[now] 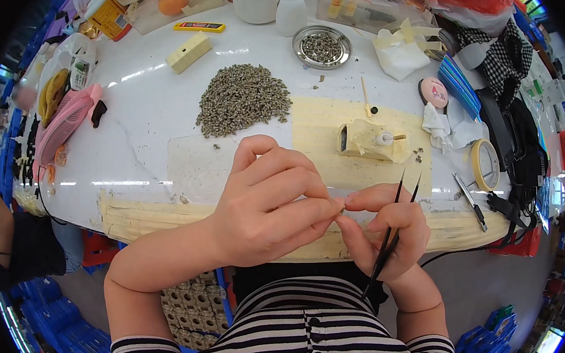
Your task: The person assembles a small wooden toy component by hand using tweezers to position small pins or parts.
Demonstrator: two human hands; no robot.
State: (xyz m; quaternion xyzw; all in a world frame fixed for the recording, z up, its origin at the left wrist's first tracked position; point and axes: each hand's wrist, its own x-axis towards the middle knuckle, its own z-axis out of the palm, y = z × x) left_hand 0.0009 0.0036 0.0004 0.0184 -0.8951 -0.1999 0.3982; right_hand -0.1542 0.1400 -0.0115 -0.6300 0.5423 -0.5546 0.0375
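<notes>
The fingers (323, 209) of the left hand (270, 205) are pinched together, tips meeting the thumb and forefinger of the right hand (387, 234); whatever tiny piece sits between the tips is too small to tell. The right hand also grips black tweezers (391, 235) against its palm, points sticking up past the knuckles. Just beyond the fingertips, on a yellowish taped patch (319, 129) of the white table (148, 113), stands a small tape-wrapped block (365, 142). Farther out and to the left lies a heap of small grey-brown parts (242, 99); past that, a round metal dish (321, 47) holds more of them. Well right of the fingers rests a roll of tape (486, 164)
</notes>
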